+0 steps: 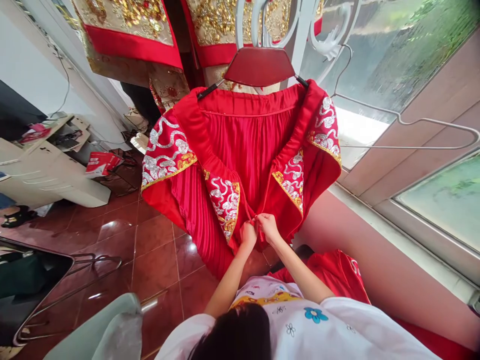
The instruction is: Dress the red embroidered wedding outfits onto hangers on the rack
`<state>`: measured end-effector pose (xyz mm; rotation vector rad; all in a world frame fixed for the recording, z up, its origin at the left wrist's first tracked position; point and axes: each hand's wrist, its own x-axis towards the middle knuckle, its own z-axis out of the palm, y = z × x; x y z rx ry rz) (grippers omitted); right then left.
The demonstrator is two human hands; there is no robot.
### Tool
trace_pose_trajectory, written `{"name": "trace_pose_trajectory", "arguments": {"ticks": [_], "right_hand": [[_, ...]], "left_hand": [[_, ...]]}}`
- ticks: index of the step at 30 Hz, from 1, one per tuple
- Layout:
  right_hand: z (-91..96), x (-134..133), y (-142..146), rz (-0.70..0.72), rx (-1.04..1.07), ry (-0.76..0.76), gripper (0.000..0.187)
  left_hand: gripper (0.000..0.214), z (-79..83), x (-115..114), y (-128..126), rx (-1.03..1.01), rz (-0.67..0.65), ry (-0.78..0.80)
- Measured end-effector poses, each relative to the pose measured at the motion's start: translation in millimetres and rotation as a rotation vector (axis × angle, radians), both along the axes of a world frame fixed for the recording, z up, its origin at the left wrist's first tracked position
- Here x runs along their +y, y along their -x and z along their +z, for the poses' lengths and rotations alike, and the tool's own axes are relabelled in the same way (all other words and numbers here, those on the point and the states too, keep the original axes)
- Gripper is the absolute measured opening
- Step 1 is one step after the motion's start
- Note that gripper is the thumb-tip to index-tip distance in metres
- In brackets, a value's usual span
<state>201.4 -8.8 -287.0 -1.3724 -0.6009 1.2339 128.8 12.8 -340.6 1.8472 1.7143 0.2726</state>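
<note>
A red pleated skirt with silver and gold embroidery hangs from a clip hanger in front of me. Two thin red drawstrings run down from its front edges to my hands. My left hand is closed on the drawstrings just below the skirt's opening. Close beside it, my right hand pinches the cords between thumb and fingers. Where the cords cross between my fingers is too small to make out.
More gold-sequined garments hang behind. A bare wire hanger juts out by the window on the right. Red cloth lies low at my right. A black chair and a white desk stand to the left on the tiled floor.
</note>
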Motion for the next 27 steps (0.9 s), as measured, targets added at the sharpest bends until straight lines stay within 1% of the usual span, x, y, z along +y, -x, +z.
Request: {"name": "trace_pose_trajectory", "arguments": {"ticks": [6, 13, 15, 21, 27], "right_hand": [[4.7, 3.8, 4.8, -0.089, 0.028, -0.014, 0.02], [17.7, 1.7, -0.3, -0.16, -0.028, -0.08, 0.029], [16.5, 1.8, -1.0, -0.165, -0.047, -0.089, 0.027], [4.0, 3.4, 2.3, -0.152, -0.068, -0.068, 0.025], [-2.4, 7.1, -4.8, -0.129, -0.053, -0.053, 0.023]], "left_hand": [[0.035, -1.3, 0.4, 0.5, 0.101, -0.015, -0.033], [0.037, 3.5, 10.7, -6.9, 0.149, -0.074, -0.096], [0.037, 1.8, 12.5, -6.3, 0.151, -0.082, -0.105], [0.034, -7.5, 11.5, -0.5, 0.129, -0.08, -0.102], [0.033, -10.1, 14.6, -4.5, 0.092, -0.083, -0.082]]}}
